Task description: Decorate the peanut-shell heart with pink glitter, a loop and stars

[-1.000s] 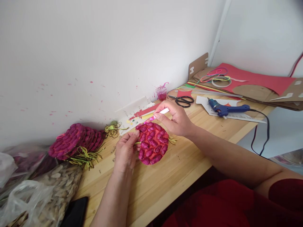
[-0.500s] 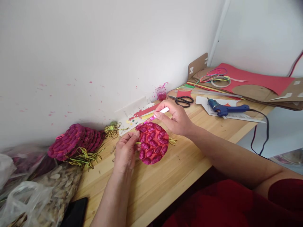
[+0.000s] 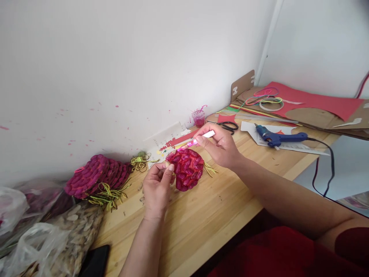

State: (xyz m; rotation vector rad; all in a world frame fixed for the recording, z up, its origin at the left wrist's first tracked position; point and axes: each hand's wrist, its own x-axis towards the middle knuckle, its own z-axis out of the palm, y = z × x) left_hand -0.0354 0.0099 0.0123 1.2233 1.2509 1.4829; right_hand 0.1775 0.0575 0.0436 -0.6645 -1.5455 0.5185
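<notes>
A pale wooden surface (image 3: 201,219) runs along a white wall (image 3: 129,69) spattered with pink, carrying stacked magenta discs (image 3: 95,173) and a blue glue gun (image 3: 285,138). Above it, the left hand (image 3: 157,188) pinches a studded red disc (image 3: 188,169) by its edge; the right hand's (image 3: 221,148) fingers close around a slim pink-and-white tool (image 3: 209,134).
</notes>
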